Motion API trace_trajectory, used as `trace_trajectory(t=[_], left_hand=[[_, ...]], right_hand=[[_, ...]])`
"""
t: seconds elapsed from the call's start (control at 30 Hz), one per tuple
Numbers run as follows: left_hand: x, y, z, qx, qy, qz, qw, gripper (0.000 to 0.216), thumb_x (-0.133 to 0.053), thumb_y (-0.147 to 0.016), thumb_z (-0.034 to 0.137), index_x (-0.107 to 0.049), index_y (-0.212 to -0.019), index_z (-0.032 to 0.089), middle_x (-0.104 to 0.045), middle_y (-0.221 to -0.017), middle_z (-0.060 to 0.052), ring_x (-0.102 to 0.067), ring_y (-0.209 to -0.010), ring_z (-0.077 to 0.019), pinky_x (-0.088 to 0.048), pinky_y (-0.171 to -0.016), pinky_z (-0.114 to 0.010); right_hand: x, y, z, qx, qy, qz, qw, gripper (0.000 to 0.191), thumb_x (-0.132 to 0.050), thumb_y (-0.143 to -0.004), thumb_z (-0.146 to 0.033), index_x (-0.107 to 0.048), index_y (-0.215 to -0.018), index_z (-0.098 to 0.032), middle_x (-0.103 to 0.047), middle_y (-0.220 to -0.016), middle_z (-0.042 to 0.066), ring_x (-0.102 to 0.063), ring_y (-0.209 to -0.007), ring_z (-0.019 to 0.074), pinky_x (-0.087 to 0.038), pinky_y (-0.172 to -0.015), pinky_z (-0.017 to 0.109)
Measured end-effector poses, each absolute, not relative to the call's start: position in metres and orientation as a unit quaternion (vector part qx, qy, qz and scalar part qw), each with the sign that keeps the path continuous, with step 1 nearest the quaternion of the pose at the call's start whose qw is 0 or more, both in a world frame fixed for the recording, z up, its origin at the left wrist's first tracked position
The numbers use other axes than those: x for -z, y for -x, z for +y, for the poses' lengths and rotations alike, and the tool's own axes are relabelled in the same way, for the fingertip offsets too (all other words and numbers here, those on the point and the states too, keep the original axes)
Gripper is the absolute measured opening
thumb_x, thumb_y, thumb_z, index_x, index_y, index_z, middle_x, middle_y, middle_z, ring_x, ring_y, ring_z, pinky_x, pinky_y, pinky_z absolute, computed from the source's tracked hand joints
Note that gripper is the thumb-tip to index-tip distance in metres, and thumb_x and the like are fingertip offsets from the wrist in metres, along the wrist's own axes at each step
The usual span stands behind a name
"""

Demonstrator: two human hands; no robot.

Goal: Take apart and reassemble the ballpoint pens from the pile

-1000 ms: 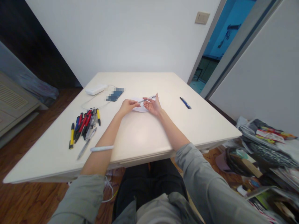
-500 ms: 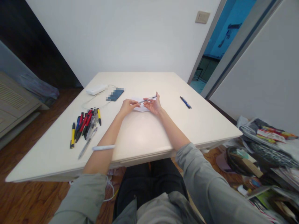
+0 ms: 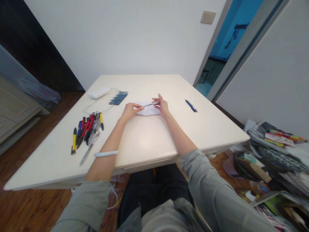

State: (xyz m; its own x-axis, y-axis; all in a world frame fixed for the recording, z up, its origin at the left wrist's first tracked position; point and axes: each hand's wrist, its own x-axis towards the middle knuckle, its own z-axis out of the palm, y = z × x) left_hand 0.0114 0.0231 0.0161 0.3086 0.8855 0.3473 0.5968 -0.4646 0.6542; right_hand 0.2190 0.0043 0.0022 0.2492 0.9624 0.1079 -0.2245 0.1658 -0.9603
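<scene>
A slim clear pen (image 3: 147, 105) with a dark end spans the gap between my hands. My left hand (image 3: 130, 111) pinches its left end between thumb and fingers. At the other end, the fingers of my right hand (image 3: 163, 105) close around the dark tip. Beneath the pen a white sheet of paper (image 3: 149, 111) lies on the table, partly covered by both hands. Off to the right rests a blue pen (image 3: 191, 105), apart from my right hand.
On the left of the white table (image 3: 149, 138) lies a pile of pens (image 3: 88, 129), with a clear pen (image 3: 89, 149) and a yellow pen (image 3: 74, 141) beside it. Behind are a phone (image 3: 118, 98) and a white box (image 3: 98, 93) with a cable. A wall stands at the back.
The pen has come down to a flatter angle. My right hand has shifted its fingers to the pen's right end, uncovering more of the paper. My left hand keeps its pinch.
</scene>
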Motion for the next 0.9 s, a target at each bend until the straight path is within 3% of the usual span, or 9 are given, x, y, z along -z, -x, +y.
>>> trace_trajectory(t=[0.1, 0.23, 0.53, 0.7, 0.9], left_hand=[[-0.017, -0.010, 0.022, -0.335, -0.783, 0.479, 0.213, 0.023, -0.079, -0.076, 0.038, -0.083, -0.090, 0.020, -0.080, -0.101, -0.007, -0.070, -0.107, -0.0291, -0.049, -0.100, -0.035], [-0.018, -0.008, 0.023, -0.329, -0.788, 0.472, 0.218, 0.022, -0.079, -0.076, 0.038, -0.083, -0.088, 0.019, -0.080, -0.100, -0.008, -0.070, -0.106, -0.0295, -0.049, -0.099, -0.036], [-0.013, -0.005, 0.026, -0.345, -0.772, 0.477, 0.239, 0.028, -0.081, -0.073, 0.043, -0.081, -0.086, 0.018, -0.080, -0.096, -0.010, -0.071, -0.103, -0.0323, -0.050, -0.098, -0.040], [-0.013, -0.007, 0.029, -0.410, -0.755, 0.454, 0.235, 0.036, -0.077, -0.078, 0.035, -0.078, -0.108, 0.016, -0.080, -0.102, -0.011, -0.071, -0.111, -0.0288, -0.048, -0.106, -0.040], [-0.013, -0.010, 0.027, -0.433, -0.712, 0.472, 0.286, 0.034, -0.080, -0.072, 0.039, -0.080, -0.094, 0.014, -0.080, -0.091, -0.012, -0.076, -0.094, -0.0292, -0.056, -0.093, -0.038]], right_hand=[[-0.001, -0.223, 0.007, -0.330, 0.476, -0.500, 0.643, 0.031, -0.078, -0.079, -0.048, -0.077, -0.083, -0.017, -0.077, -0.086, 0.006, -0.068, -0.082, 0.0166, -0.052, -0.079, 0.028], [0.002, -0.233, 0.007, -0.240, 0.464, -0.570, 0.634, 0.026, -0.080, -0.077, -0.042, -0.080, -0.089, -0.019, -0.079, -0.094, 0.006, -0.069, -0.089, 0.0199, -0.050, -0.087, 0.032], [0.008, -0.236, 0.010, -0.121, 0.502, -0.747, 0.418, 0.010, -0.084, -0.079, -0.029, -0.083, -0.088, -0.023, -0.075, -0.088, 0.004, -0.064, -0.082, 0.0183, -0.045, -0.086, 0.033], [0.019, -0.239, 0.016, -0.139, 0.515, -0.732, 0.424, 0.011, -0.077, -0.083, -0.018, -0.081, -0.093, -0.019, -0.069, -0.085, 0.004, -0.060, -0.079, 0.0172, -0.045, -0.078, 0.029], [0.023, -0.256, 0.015, -0.089, 0.626, -0.621, 0.463, 0.011, -0.070, -0.085, -0.016, -0.078, -0.094, -0.016, -0.068, -0.092, 0.008, -0.061, -0.087, 0.0210, -0.047, -0.088, 0.034]])
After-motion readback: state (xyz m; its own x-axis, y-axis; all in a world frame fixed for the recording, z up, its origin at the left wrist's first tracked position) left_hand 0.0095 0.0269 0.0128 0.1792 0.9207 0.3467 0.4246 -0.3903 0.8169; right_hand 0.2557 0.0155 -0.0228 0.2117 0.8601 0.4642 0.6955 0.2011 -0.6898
